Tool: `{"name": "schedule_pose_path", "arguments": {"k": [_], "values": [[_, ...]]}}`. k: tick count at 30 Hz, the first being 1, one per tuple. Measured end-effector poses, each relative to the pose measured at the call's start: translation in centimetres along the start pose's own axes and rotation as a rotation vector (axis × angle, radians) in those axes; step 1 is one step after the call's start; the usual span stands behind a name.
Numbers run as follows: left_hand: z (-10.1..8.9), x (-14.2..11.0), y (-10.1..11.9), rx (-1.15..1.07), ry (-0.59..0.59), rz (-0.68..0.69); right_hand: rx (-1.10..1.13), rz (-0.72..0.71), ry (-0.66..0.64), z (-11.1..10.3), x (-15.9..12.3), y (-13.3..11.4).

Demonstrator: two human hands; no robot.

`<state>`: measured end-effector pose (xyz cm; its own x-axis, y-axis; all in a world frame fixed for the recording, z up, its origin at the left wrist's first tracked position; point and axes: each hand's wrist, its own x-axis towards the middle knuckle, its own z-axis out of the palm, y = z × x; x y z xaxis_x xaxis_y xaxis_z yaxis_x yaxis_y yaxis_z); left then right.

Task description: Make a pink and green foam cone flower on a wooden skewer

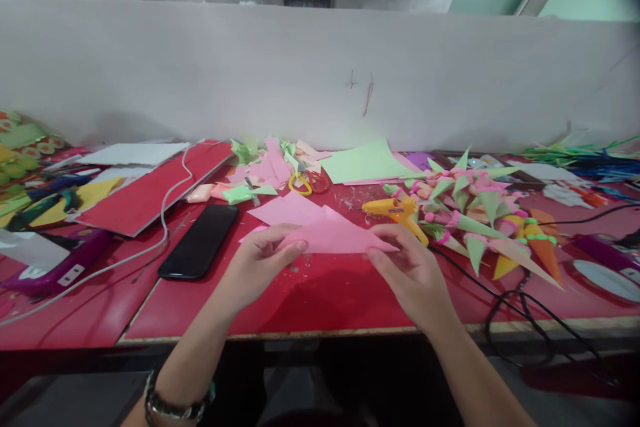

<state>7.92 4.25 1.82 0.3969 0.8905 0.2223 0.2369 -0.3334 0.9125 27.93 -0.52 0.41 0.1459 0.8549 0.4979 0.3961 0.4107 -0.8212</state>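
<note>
A piece of pink paper (pixel 335 237) is stretched between my two hands, just above the red tabletop. My left hand (pixel 263 257) pinches its left end, thumb on top. At the pointed right end, my right hand (pixel 413 273) grips it between thumb and fingers. Behind it lie more pink paper sheets (pixel 287 208). A yellow glue gun (pixel 397 211) rests on the table just past my right hand. To the left of my left hand lies a black phone (pixel 200 243). Yellow-handled scissors (pixel 300 183) lie farther back.
Many paper cones (pixel 465 200) in green, pink and orange are heaped at the right. Black cable (pixel 520 293) loops over the front edge there. A white cable (pixel 165 213) crosses a red board (pixel 155 190) on the left. Green paper (pixel 367 161) lies by the white partition (pixel 225 73).
</note>
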Motion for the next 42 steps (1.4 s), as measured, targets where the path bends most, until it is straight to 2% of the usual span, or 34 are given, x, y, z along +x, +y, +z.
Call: {"name": "schedule_pose_path", "arguments": {"k": [3, 6, 12, 17, 21, 23, 28, 35, 39, 42], "values": [[0.0, 0.0, 0.2, 0.045, 0.016, 0.027, 0.09, 0.109, -0.1, 0.1, -0.1, -0.2], [0.1, 0.1, 0.3, 0.024, 0.049, 0.021, 0.172, 0.212, -0.099, 0.1, -0.2, -0.1], [0.2, 0.0, 0.3, 0.037, 0.149, 0.07, 0.223, 0.214, -0.037, 0.0, -0.2, 0.7], [0.2, 0.1, 0.2, -0.002, 0.057, 0.004, 0.333, 0.231, 0.038, -0.2, 0.3, 1.0], [0.3, 0.3, 0.2, -0.012, 0.114, 0.063, 0.335, 0.294, -0.029, -0.3, 0.5, 0.8], [0.2, 0.4, 0.1, -0.015, 0.13, 0.075, 0.299, 0.286, -0.075, -0.3, 0.4, 0.7], [-0.1, 0.2, -0.2, 0.014, -0.02, -0.037, 0.152, 0.206, -0.076, -0.4, 0.3, 0.1], [-0.3, 0.2, 0.6, 0.105, 0.06, 0.1, 0.055, 0.047, 0.018, -0.4, 0.0, -0.4], [-0.2, 0.1, 0.5, 0.03, 0.087, 0.066, 0.03, 0.032, 0.077, -0.4, -0.1, -0.4], [0.1, 0.1, 0.0, -0.119, 0.097, 0.012, 0.05, 0.049, 0.081, -0.1, 0.0, -0.6]]}}
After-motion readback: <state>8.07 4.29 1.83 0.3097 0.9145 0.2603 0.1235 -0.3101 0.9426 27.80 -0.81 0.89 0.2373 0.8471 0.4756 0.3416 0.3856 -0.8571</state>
